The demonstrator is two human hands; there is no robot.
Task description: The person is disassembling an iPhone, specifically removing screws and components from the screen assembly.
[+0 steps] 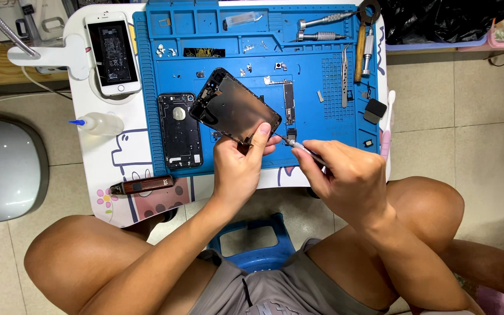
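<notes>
Black screen panel (pixel 235 106), tilted above the blue mat (pixel 316 140), pinched by my left hand (pixel 239 166).
My right hand (pixel 345 178) pinches a thin screwdriver (pixel 298 147) at its lower edge; I think a slip could scratch the panel or scatter the tiny screws (pixel 246 48).

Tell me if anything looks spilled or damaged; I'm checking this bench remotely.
Nothing spilled. The left hand tilts a phone screen panel above the blue mat; the right hand holds a screwdriver. Loose screws lie scattered, normal for a teardown.
</notes>
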